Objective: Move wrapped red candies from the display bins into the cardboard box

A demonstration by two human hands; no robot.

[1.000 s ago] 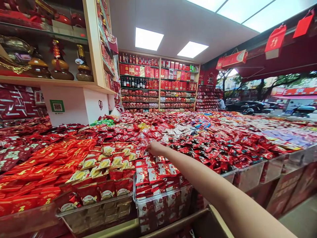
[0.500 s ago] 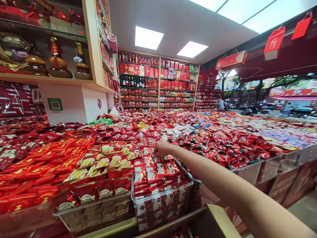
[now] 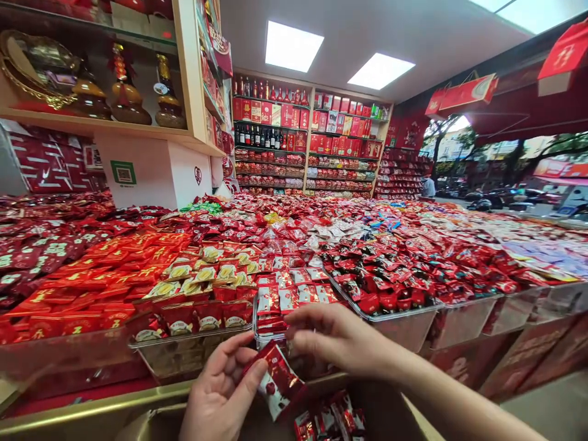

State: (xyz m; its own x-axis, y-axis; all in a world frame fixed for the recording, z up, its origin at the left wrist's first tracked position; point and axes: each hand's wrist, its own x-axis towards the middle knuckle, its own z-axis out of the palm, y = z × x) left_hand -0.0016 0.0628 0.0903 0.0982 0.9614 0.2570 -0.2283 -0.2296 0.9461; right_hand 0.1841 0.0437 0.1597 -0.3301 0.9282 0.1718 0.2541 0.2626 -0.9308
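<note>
Open box [image 3: 383, 407] beneath, left hand [image 3: 218, 392] pinches red packet [image 3: 277, 381].

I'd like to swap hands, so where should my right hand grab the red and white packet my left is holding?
Probably pinch the packet by its right edge, your right hand coming in from the right. Your left hand has its thumb over the left side, while the flat face tilts up and that right edge is uncovered.
</note>
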